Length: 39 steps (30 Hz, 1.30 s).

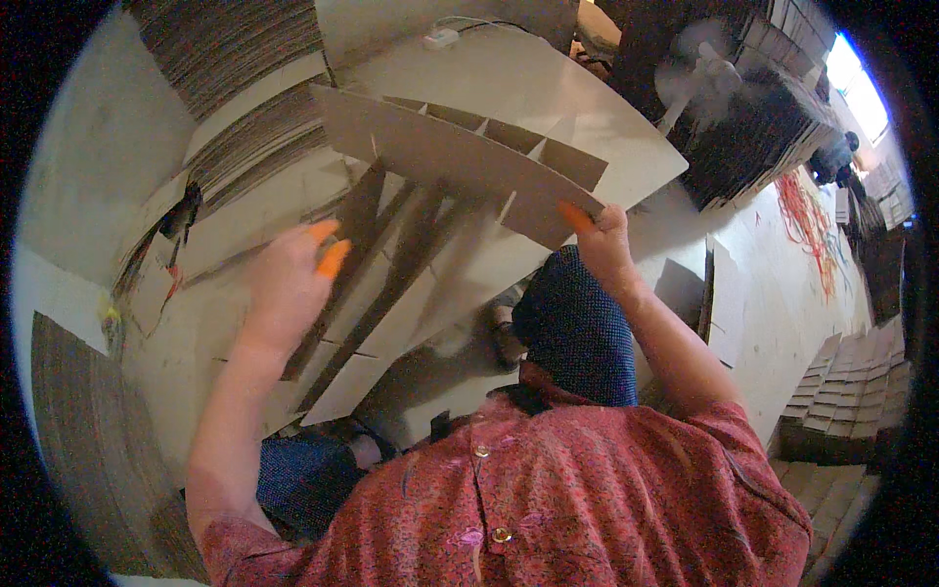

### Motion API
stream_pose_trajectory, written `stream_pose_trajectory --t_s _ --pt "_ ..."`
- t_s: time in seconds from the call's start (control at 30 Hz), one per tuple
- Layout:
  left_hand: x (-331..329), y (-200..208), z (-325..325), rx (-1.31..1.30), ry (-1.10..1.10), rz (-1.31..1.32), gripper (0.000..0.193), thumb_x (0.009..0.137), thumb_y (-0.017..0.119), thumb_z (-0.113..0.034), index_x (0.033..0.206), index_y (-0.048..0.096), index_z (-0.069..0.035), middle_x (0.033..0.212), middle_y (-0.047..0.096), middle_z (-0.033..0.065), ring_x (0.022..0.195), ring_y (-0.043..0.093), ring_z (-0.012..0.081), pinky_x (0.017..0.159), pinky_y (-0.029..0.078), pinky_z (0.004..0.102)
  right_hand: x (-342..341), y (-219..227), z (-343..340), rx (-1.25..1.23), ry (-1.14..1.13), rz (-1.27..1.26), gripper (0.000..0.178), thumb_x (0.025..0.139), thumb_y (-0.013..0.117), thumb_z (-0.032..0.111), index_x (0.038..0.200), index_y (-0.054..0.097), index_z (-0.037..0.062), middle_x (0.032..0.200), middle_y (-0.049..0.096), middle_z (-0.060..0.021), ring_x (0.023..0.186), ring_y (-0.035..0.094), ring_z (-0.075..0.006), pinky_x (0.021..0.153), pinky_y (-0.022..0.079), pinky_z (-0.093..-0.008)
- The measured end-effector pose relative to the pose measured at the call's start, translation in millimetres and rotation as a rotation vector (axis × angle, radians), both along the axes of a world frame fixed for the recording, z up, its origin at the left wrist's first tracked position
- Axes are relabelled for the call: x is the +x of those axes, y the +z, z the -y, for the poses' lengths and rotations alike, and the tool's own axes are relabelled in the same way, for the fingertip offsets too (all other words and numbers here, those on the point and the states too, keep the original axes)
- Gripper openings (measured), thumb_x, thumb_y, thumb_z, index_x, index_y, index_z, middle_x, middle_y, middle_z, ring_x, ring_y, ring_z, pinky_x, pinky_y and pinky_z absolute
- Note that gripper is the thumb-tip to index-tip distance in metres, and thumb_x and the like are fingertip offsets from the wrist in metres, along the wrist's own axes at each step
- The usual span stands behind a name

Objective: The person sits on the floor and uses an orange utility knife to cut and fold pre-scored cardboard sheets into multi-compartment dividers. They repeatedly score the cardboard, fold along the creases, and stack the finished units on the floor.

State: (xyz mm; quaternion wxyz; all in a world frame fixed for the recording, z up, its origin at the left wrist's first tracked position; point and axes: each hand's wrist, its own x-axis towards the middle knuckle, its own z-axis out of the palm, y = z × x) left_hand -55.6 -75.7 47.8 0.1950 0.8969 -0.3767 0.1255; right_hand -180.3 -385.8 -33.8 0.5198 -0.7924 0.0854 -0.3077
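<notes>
My right hand (608,245) grips the right end of a long slotted cardboard strip (440,152), with an orange cover on a finger. Shorter cross pieces stand behind that strip and form cells, making a cardboard divider. My left hand (284,279) is raised to the left of the divider, nothing visible in it. Orange covers sit on two of its fingers, which are apart. Between my hands, below the divider, several long cardboard strips (386,284) reach toward me across the pale table (626,147); how they join the divider is unclear.
Cardboard sheets are stacked at the far left (235,49) and lower left (88,421). A white socket block (440,38) with a cable lies at the table's back. Beyond its right edge are a fan (699,73), a dark cardboard stack (753,147) and red straps (807,230).
</notes>
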Motion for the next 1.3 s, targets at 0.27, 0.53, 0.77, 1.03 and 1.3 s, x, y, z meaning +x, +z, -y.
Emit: stream_pose_trajectory --t_s 0.27,0.53,0.77,1.03,1.3 --pt "16 -13 88 0.279 0.037 -0.215 0.024 0.073 0.061 -0.025 0.080 0.060 -0.002 0.078 0.060 0.0193 0.076 0.059 0.0356 0.067 0.047 0.0446 -2 -21 0 -0.096 -0.013 -0.050 0.013 0.083 0.056 0.012 0.084 0.061 -0.0004 0.062 0.058 -0.0066 0.058 0.044 -0.0083 0.050 0.040 -0.0291" --pt "35 -38 91 0.150 -0.092 -0.281 0.017 0.073 0.059 -0.015 0.076 0.059 0.001 0.077 0.059 0.0216 0.073 0.057 0.0373 0.065 0.045 0.0432 -15 -11 -4 -0.089 -0.047 -0.206 0.014 0.082 0.057 0.009 0.090 0.062 -0.0016 0.070 0.062 -0.0097 0.066 0.050 -0.0073 0.059 0.044 -0.0264" --pt "53 -36 62 -0.143 -0.010 -0.340 0.033 0.075 0.066 -0.032 0.085 0.062 -0.001 0.069 0.059 0.0185 0.068 0.057 0.0322 0.059 0.044 0.0356 -16 -17 11 -0.110 -0.014 -0.158 0.013 0.081 0.059 0.011 0.084 0.061 -0.0015 0.065 0.060 -0.0121 0.063 0.045 -0.0060 0.055 0.043 -0.0287" --pt "79 -21 72 0.077 0.128 0.086 0.028 0.073 0.067 -0.027 0.084 0.062 -0.002 0.078 0.061 0.0154 0.074 0.060 0.0319 0.064 0.046 0.0400 -14 -23 8 -0.005 -0.044 -0.144 0.012 0.080 0.060 0.010 0.082 0.062 -0.0021 0.065 0.062 -0.0097 0.064 0.052 -0.0079 0.056 0.045 -0.0286" --pt "133 -41 58 0.312 0.025 -0.401 0.024 0.075 0.063 -0.024 0.079 0.060 0.000 0.064 0.057 0.0144 0.058 0.057 0.0197 0.054 0.046 0.0343 -3 -5 1 -0.177 0.040 -0.290 0.014 0.082 0.057 0.009 0.091 0.062 -0.0006 0.077 0.064 -0.0093 0.070 0.054 -0.0082 0.064 0.046 -0.0268"
